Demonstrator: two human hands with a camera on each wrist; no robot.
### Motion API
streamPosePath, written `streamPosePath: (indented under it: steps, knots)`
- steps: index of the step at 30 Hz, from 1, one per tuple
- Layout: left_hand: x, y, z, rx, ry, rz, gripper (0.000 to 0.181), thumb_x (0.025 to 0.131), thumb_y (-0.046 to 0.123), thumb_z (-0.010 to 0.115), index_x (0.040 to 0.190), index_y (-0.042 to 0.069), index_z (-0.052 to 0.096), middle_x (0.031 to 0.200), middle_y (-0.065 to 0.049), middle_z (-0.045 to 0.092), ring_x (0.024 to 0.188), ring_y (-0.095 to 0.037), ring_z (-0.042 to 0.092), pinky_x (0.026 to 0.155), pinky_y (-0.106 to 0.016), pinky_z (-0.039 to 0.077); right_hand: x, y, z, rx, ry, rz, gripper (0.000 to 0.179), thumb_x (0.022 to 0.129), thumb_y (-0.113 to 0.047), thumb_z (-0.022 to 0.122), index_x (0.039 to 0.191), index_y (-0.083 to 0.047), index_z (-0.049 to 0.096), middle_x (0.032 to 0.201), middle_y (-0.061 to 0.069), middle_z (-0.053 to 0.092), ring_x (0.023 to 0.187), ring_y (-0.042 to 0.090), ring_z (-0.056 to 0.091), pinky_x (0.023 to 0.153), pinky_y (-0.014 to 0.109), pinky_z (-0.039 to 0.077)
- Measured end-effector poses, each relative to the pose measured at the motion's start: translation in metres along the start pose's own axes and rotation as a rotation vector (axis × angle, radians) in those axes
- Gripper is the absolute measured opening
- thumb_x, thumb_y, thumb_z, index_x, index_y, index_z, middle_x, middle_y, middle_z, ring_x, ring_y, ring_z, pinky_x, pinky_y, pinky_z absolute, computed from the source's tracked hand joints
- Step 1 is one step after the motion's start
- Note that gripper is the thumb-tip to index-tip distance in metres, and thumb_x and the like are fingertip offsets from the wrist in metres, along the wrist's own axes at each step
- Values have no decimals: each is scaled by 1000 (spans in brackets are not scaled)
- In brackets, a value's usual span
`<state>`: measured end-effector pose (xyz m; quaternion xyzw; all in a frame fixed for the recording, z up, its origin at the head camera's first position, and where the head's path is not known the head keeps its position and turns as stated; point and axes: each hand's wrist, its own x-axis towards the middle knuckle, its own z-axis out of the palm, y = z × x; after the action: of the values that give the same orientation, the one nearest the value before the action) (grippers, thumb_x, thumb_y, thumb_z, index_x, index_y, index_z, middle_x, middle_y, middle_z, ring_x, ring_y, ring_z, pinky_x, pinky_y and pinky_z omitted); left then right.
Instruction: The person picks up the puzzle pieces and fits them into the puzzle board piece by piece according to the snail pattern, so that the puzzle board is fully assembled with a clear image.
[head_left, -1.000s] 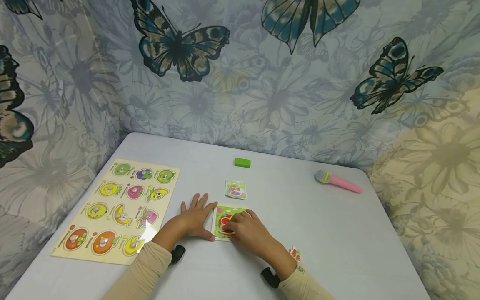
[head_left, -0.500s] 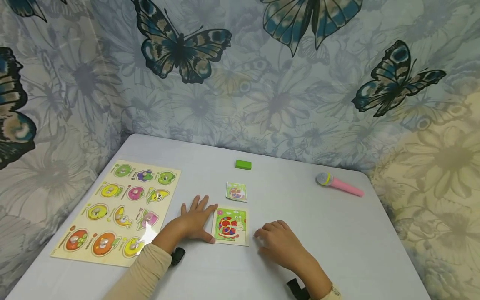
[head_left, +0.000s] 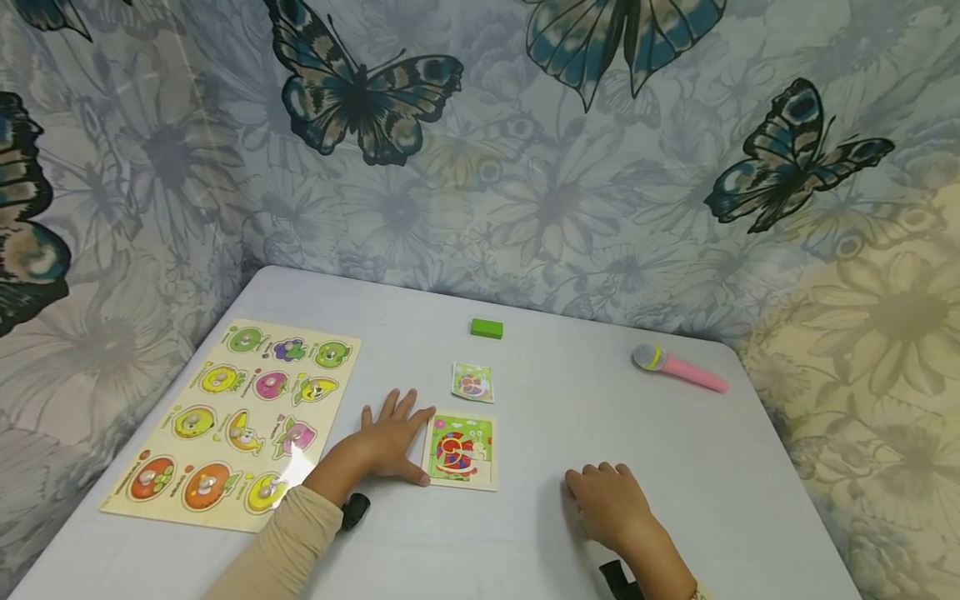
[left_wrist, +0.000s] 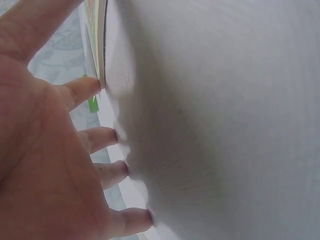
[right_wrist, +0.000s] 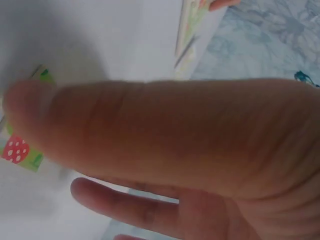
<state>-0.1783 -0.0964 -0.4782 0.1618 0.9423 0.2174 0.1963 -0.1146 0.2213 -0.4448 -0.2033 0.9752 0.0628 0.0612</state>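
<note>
A small square snail puzzle board (head_left: 459,452) with a red spiral shell lies near the middle of the table. My left hand (head_left: 390,442) rests at its left side with fingers spread. Its thumb and index finger touch the board's corners; the other fingertips press on the table in the left wrist view. To the right of the board, my right hand (head_left: 613,508) is low over the table, back upward. Its thumb (right_wrist: 125,130) lies across a green puzzle piece (right_wrist: 17,150) with a red, white-dotted patch. The index fingertip is hidden, so whether the piece is pinched is unclear.
A large cream board of knobbed fruit pieces (head_left: 247,429) lies on the left. Behind the snail puzzle are a small picture card (head_left: 472,383) and a green block (head_left: 487,329). A pink toy microphone (head_left: 682,369) lies at the back right, before the wall.
My right hand has left the snail puzzle and moved right and nearer to me, over where the loose piece lay. The left hand has stayed put.
</note>
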Motion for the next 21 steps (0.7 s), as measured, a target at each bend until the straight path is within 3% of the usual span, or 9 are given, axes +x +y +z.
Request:
streamPosePath:
  steps: [12, 21]
  knots:
    - [0, -1, 2, -2, 4, 5, 102, 65, 42, 88, 149, 15, 37, 160, -21, 14, 147, -45, 1, 106, -76, 5, 2, 1, 7, -29, 11, -14, 23, 74, -9, 81, 78, -12, 59, 70, 0, 58, 65, 20, 55, 70, 44, 50]
    - [1, -1, 2, 8, -2, 1, 101, 66, 43, 87, 150, 15, 36, 160, -21, 13, 147, -45, 1, 106, -76, 5, 23, -21, -4, 34, -5, -50, 29, 70, -4, 81, 92, -15, 66, 84, -2, 65, 81, 21, 61, 87, 46, 48]
